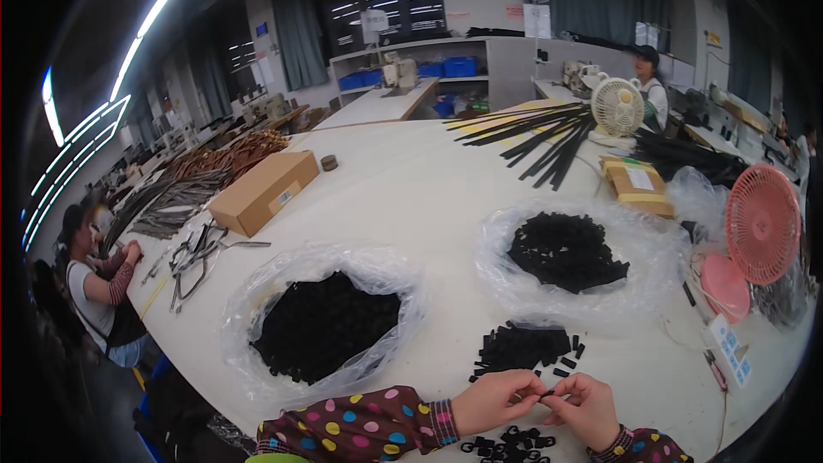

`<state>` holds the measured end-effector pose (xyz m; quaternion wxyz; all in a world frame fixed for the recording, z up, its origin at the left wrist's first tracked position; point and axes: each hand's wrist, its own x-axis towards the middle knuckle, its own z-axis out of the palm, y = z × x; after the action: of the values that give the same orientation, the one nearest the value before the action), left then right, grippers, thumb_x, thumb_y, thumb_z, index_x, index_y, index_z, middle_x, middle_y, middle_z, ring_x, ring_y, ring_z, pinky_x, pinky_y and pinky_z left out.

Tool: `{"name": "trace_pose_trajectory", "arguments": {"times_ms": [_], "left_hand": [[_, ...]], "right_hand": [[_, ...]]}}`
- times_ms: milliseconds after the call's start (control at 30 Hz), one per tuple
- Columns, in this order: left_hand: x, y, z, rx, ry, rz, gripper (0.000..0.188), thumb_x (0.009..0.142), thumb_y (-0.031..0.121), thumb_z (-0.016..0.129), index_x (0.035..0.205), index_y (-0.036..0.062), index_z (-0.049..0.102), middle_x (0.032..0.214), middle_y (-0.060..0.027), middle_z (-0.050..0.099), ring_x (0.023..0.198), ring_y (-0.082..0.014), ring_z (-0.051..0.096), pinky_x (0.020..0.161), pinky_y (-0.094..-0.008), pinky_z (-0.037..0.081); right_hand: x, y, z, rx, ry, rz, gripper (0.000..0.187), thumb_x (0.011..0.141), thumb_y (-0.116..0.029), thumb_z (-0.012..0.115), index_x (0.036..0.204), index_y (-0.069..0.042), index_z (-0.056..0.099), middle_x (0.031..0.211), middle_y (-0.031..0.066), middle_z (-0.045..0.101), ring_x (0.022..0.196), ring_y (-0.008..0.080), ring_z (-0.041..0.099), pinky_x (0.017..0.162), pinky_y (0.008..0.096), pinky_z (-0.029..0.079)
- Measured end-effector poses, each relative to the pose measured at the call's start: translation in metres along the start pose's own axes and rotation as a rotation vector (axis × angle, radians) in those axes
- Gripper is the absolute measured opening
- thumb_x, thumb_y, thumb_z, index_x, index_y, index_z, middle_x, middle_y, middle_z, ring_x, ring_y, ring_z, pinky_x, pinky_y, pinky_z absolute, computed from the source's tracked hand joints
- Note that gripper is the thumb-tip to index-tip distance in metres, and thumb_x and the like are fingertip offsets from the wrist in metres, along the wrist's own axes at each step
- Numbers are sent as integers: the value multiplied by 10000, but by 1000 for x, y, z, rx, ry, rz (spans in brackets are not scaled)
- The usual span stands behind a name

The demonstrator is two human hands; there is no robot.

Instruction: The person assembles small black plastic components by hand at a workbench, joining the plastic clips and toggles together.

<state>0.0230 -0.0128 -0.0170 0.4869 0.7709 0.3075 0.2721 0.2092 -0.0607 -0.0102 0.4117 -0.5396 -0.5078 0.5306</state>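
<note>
My left hand (490,401) and my right hand (586,411) meet at the near edge of the table, fingertips pinched together. Between them is a small black piece (547,393), mostly covered by the fingers; its exact kind does not show. Just beyond the hands lies a loose heap of short black strips (520,348). Closer to me, below the hands, black ring-shaped pieces (512,444) are gathered. Two open clear plastic bags stand farther in, the left bag (408,300) and the right bag (656,249), both full of small black pieces.
Right of the bags are a pink fan (761,225), a power strip (729,350) and pink-handled snips (715,370). Farther off lie a cardboard box (264,193), long black strips (549,139) and a white fan (617,107). A person (101,291) works at the left edge, another (651,90) beyond the white fan.
</note>
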Motion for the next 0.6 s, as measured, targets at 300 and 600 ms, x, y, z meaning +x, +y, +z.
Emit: {"name": "trace_pose_trajectory", "arguments": {"times_ms": [300, 600], "left_hand": [[-7, 3, -2, 259, 81, 173, 116, 770, 73, 590, 865, 44, 530, 789, -68, 580, 722, -222, 612, 620, -289, 510], [-3, -4, -14, 714, 69, 556, 173, 707, 72, 573, 862, 73, 495, 888, -48, 561, 753, -193, 602, 578, -264, 504]], "right_hand": [[-5, -4, 8, 26, -4, 11, 119, 809, -35, 611, 873, 63, 589, 779, 91, 644, 661, 138, 647, 553, 189, 496], [12, -4, 4, -59, -97, -51, 132, 795, -113, 650, 881, -17, 625, 673, 8, 618, 570, 24, 551, 490, 163, 401]]}}
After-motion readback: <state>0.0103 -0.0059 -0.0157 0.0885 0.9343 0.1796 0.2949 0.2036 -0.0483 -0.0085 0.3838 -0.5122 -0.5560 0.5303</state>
